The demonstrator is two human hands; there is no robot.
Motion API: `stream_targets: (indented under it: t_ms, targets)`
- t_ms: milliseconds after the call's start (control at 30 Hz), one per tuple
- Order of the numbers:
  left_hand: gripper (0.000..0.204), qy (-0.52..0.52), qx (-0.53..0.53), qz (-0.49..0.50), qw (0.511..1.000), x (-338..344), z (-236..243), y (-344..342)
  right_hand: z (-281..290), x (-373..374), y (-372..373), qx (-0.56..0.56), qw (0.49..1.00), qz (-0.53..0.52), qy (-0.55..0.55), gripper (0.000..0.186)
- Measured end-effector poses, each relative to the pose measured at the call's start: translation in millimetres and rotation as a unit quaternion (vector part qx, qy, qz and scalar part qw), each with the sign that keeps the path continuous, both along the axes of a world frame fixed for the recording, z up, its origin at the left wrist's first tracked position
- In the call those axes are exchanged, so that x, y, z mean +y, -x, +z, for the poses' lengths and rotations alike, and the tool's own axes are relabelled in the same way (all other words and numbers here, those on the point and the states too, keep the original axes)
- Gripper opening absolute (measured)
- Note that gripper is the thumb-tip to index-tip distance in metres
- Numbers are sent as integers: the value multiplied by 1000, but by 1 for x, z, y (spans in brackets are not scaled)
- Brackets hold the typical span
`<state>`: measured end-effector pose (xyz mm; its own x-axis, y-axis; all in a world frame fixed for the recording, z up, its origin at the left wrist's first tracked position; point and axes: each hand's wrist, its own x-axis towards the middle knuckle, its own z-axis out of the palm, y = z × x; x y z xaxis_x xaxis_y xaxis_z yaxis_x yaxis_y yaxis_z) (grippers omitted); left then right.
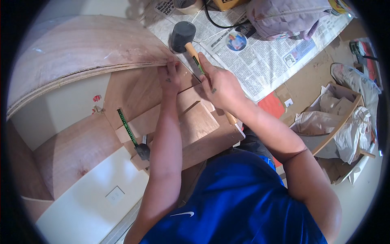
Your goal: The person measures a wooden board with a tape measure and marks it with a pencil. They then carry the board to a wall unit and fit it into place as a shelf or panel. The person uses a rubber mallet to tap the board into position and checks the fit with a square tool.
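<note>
I have the mallet in my right hand, fingers closed around its handle, long axis running 11 to 5 o'clock. Its head lies near my left hand, toward 1 o'clock; those fingers sit narrow at the panel's end, grip unclear. Toward 4 o'clock, a wooden box holds pale bags.

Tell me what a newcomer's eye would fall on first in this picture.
Probably the black-headed mallet near the top centre, its wooden handle gripped in the right hand. Just left of it, the left hand is at the edge of a big wooden panel arching across the upper left. The bright blue shirt fills the bottom centre, while a pale purple bag sits on newspaper at the upper right.
</note>
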<state>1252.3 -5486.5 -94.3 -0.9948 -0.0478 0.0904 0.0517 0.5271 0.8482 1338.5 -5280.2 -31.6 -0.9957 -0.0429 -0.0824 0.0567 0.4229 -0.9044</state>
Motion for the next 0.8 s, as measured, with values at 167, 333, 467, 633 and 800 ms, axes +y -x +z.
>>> stream_targets:
  t_ms: [167, 333, 467, 633, 800]
  targets:
    - [44, -61, -70, -3, 996, -7, -4, 1, -5, -2, -5, -18, 1000, 4, 22, 63]
    - [38, -97, -76, 11, 992, -5, -3, 1, 0, 1, -6, -36, 999, 11, 20, 63]
    - [36, -142, -57, -15, 988, -8, -10, 4, -1, -3, -11, -39, 999, 4, 23, 62]
    - [39, -92, -22, -21, 995, -7, -10, 5, -10, -5, -13, -13, 998, -48, 34, 64]
    - [43, -43, -3, -28, 999, -9, -11, 8, -13, -10, -14, 21, 999, -34, 9, 66]
